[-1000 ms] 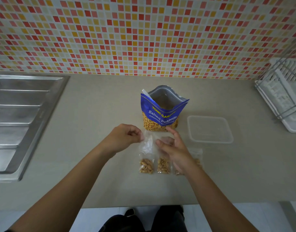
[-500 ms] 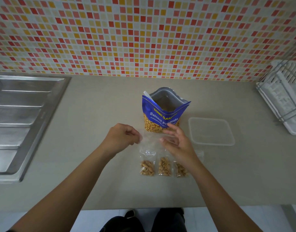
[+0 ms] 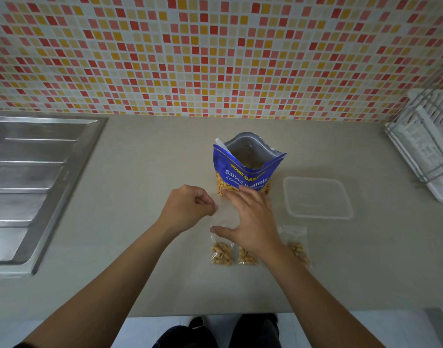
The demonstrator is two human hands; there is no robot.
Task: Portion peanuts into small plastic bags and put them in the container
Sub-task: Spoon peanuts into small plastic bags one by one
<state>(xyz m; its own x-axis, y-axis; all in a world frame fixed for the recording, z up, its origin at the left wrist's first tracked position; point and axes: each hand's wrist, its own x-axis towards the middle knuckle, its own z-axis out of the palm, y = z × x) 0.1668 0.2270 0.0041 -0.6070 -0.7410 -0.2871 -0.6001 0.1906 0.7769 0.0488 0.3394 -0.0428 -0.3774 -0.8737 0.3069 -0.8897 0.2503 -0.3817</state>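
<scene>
Film of the empty small bag point(image 3: 226, 213) is lying at the middle of the counter point(image 3: 140, 222), just before the peanut pouch point(image 3: 245, 169). Left hand point(image 3: 187, 209) is pinching its left edge with curled fingers. Right hand point(image 3: 251, 222) is resting on it, fingers straight and spread. Bag is probably behaving as light, limp and slippery, so gripping at the mouth edge is advised. Filled bags point(image 3: 221, 253) are lying toward the front edge, and the container point(image 3: 318, 217) is sitting to the right.

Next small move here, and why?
Probably: right hand pinches the free edge of the empty small bag and pulls its mouth open. The left hand pinches only its left edge, the right hand lies open over it, and the opened peanut bag stands just behind.
</scene>
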